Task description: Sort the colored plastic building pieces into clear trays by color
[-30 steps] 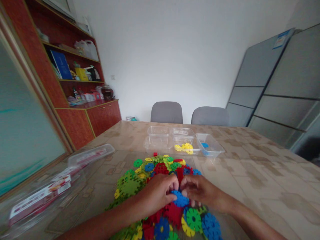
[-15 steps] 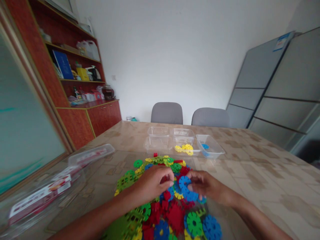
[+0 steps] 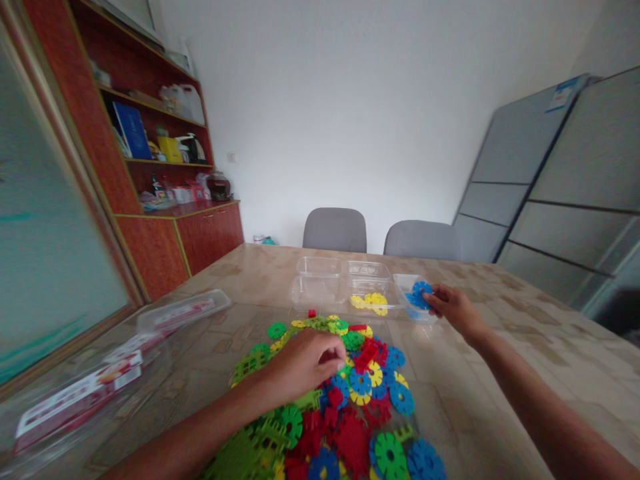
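Note:
My right hand (image 3: 457,308) pinches a blue notched plastic disc (image 3: 421,293) over the right-hand clear container (image 3: 431,319), where more blue shows through the wall. Above a heap of interlocking plastic pieces, my left hand (image 3: 313,357) is curled with thumb and fingers together; whatever it may hold is hidden. Green discs (image 3: 390,455), blue discs (image 3: 401,398), red pieces (image 3: 354,432) and light green grid-like pieces (image 3: 250,363) make up the heap. Several yellow discs (image 3: 375,303) lie in the middle clear container (image 3: 369,270).
Left of the middle container stands another clear container (image 3: 320,268). Clear plastic packaging with a printed label (image 3: 80,400) lies on the table's left side. Two grey chairs (image 3: 335,229) are behind the far table edge (image 3: 270,248). A wooden cabinet (image 3: 150,247) stands at the left.
My right hand has moved from the heap to the right-hand container, carrying blue disc material. My left hand stays over the heap, almost unmoved.

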### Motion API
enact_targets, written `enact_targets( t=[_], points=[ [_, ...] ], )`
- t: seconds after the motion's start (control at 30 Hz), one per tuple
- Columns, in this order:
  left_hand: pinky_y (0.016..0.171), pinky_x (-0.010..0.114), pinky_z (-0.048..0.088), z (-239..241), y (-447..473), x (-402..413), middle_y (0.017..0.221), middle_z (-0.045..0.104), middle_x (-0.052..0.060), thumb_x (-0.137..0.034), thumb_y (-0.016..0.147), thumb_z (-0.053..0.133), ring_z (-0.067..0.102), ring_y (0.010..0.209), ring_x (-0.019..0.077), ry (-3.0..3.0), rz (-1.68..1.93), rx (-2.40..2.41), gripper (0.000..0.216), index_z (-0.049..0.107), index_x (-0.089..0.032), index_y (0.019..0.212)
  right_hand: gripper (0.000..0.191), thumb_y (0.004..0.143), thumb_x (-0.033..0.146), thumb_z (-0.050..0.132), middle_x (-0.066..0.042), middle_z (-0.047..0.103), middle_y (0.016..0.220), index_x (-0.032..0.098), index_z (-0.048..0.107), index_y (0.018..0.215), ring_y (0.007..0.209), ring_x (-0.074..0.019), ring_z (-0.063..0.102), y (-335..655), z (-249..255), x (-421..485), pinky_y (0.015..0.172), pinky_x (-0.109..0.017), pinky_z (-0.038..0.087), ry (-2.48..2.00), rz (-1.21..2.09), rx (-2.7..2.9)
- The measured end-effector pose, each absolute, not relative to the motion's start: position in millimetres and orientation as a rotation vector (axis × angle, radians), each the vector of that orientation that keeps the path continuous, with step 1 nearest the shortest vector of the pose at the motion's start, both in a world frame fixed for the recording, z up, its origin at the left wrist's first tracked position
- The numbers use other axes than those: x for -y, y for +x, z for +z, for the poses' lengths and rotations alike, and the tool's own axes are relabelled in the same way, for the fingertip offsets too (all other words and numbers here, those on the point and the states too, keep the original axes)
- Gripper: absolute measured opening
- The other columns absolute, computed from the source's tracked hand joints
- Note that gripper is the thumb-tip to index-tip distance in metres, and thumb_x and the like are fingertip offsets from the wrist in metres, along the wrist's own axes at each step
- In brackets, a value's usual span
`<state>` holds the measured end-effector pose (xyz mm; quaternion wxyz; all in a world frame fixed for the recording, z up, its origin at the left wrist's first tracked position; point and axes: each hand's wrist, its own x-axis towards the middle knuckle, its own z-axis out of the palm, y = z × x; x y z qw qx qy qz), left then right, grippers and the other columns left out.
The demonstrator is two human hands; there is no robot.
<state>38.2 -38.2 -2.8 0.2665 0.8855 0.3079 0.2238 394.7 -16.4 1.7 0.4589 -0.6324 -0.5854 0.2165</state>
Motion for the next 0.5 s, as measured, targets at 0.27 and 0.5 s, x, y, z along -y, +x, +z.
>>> enact_targets(
  t=[0.27,0.5],
  points=[
    [0.057,0.019,0.037,-6.0,32.6,25.6,0.068,0.067,-0.002,-0.013,0.079,0.056,0.059,0.061,0.0127,2.377,0.617,-0.846,0.011,0.067,-0.017,0.076,0.016,0.081,0.019,0.052,-0.008,0.073,0.074,0.014,0.064,0.09,0.057,-0.0172,0.069,409.5,-10.6,-2.3,0.05,-0.024,0.052,-1.771,0.245,1.447],
    [0.06,0.02,0.041,0.1,26.2,18.6,0.073,0.068,0.0,-0.021,0.084,0.055,0.061,0.065,0.0141,2.314,0.647,-0.837,0.013,0.067,-0.016,0.081,0.017,0.083,0.021,0.055,-0.008,0.069,0.088,0.017,0.068,0.093,0.079,-0.0233,0.067,363.6,-13.5,23.5,0.073,-0.033,0.05,-1.849,-0.101,1.873]
  ],
)
